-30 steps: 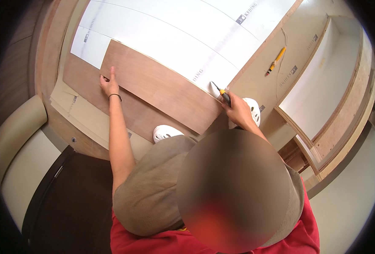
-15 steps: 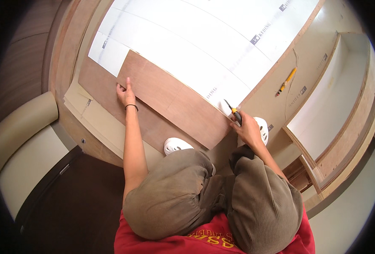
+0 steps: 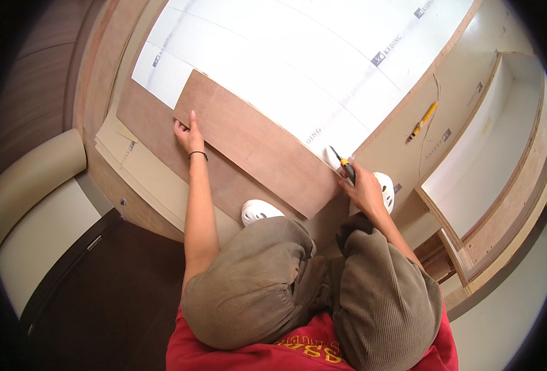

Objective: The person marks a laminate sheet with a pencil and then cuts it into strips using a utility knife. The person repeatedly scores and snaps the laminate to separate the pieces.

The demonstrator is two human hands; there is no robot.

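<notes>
My left hand (image 3: 188, 133) grips the left end of a brown plywood strip (image 3: 255, 139), thumb on top and fingers at its edge. The strip overlaps a white marked sheet (image 3: 286, 68) and a second brown panel (image 3: 150, 130) beneath. My right hand (image 3: 365, 188) holds a black-and-yellow utility knife (image 3: 346, 167) by the strip's right end, its blade over the white sheet's near corner; whether the blade touches is unclear.
A yellow pencil-shaped tool (image 3: 423, 119) lies on a beige board at the right, beside an open wooden box (image 3: 465, 157) with white lining. My white-clogged feet (image 3: 258, 211) are below the strip. A padded cream piece (image 3: 38, 173) sits at the left.
The view has shifted, so the panels, hands and tools appear lower and farther right. Both hands keep nearly the same grip and position on the work.
</notes>
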